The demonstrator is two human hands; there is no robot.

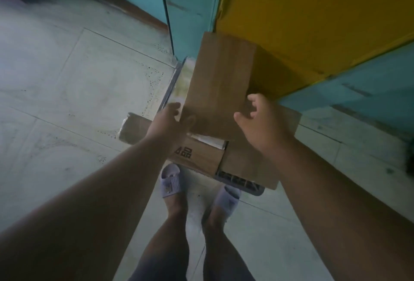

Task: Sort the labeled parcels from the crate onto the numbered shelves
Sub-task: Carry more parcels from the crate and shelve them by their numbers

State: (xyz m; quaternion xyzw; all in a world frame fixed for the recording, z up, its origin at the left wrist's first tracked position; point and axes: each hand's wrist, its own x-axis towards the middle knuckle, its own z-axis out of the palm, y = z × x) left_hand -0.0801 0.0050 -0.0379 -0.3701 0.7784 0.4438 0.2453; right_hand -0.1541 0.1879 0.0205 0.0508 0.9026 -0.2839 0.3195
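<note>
A long plain cardboard parcel [219, 83] is held up in front of me, its far end against the yellow shelf panel [313, 12]. My left hand [168, 124] grips its near left corner, thumb on top. My right hand [259, 121] holds the near right corner with curled fingers over the edge. Below on the floor stands the grey crate [242, 183], mostly covered by more cardboard parcels [201, 157], one with black printed characters. No label or shelf number shows.
Teal panels [190, 12] flank the yellow one, and another teal surface [358, 92] lies to the right. A small taped parcel [132, 128] lies on the pale tiled floor [67, 79] left of the crate. My feet in lilac slippers [171, 180] stand just before the crate.
</note>
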